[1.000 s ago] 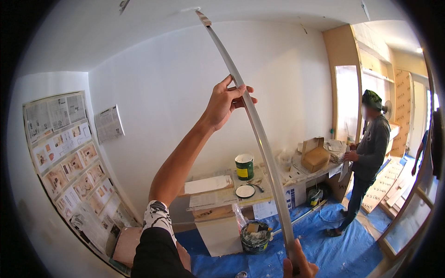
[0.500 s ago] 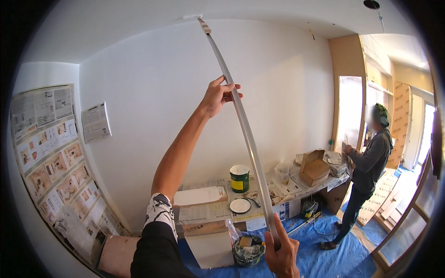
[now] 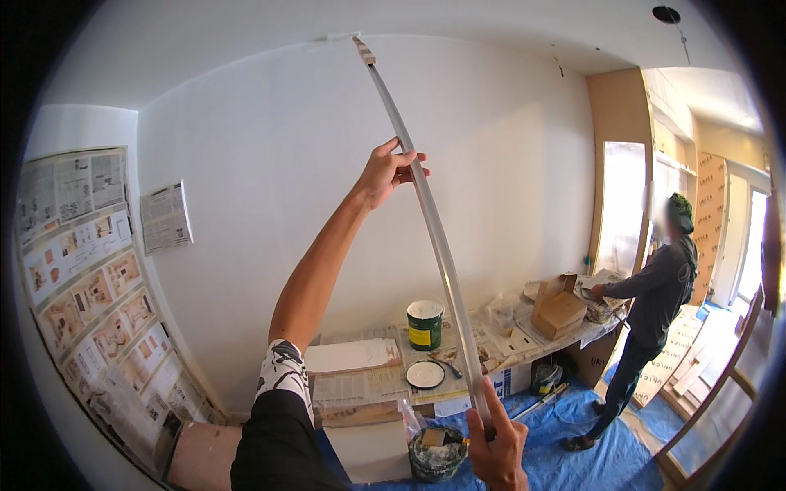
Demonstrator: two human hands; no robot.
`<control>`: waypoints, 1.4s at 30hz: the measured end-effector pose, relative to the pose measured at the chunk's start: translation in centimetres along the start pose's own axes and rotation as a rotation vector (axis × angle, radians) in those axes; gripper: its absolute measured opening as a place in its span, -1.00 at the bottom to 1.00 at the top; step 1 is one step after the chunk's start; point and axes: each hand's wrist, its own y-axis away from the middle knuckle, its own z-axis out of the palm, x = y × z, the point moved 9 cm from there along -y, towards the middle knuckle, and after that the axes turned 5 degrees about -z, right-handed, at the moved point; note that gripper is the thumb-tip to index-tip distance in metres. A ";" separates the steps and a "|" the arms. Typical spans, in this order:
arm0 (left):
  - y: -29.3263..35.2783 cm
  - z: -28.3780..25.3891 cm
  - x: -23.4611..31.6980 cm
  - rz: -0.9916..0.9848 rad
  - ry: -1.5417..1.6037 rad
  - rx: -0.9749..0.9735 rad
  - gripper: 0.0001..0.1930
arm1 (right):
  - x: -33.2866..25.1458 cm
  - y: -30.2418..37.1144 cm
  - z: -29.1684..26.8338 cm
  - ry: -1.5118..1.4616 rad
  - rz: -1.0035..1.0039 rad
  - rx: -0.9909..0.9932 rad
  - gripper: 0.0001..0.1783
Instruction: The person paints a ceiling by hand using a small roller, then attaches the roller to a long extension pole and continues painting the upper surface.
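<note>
A long silvery pole (image 3: pixel 440 245) slants up from near me to the line where the wall (image 3: pixel 270 180) meets the ceiling. My left hand (image 3: pixel 388 173) is closed around its upper part, thumb across the front. Lower down, my right hand (image 3: pixel 498 442) grips the near end. A beige, flat piece (image 3: pixel 365 53) is fixed at the far tip; I cannot tell its exact kind. Beside that tip shows a small white strip (image 3: pixel 342 36) against the ceiling, too small to tell if it is a tool or paint.
A newspaper-covered bench (image 3: pixel 352 385) bears a green paint can (image 3: pixel 425 326), a round white lid (image 3: pixel 425 374) and a cardboard box (image 3: pixel 558 307). Below stands a messy bucket (image 3: pixel 436 454) on blue sheeting (image 3: pixel 606 454). A co-worker (image 3: pixel 659 286) stands at the bench's right end.
My view has shifted slightly; the pole and both hands keep nearly the same pose, the tip still by the ceiling edge. The co-worker's arm now reaches down to the bench.
</note>
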 end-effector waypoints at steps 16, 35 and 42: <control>17.2 14.3 12.1 0.086 0.028 -0.063 -0.73 | -11.7 19.1 -12.8 0.077 0.129 0.002 -0.51; 22.7 20.4 12.5 0.037 0.095 -0.127 -0.70 | -14.1 25.8 -18.0 0.188 0.130 0.071 -0.51; 22.0 21.0 12.5 0.035 0.094 -0.148 -0.72 | -13.5 26.1 -18.2 0.259 0.166 0.024 -0.48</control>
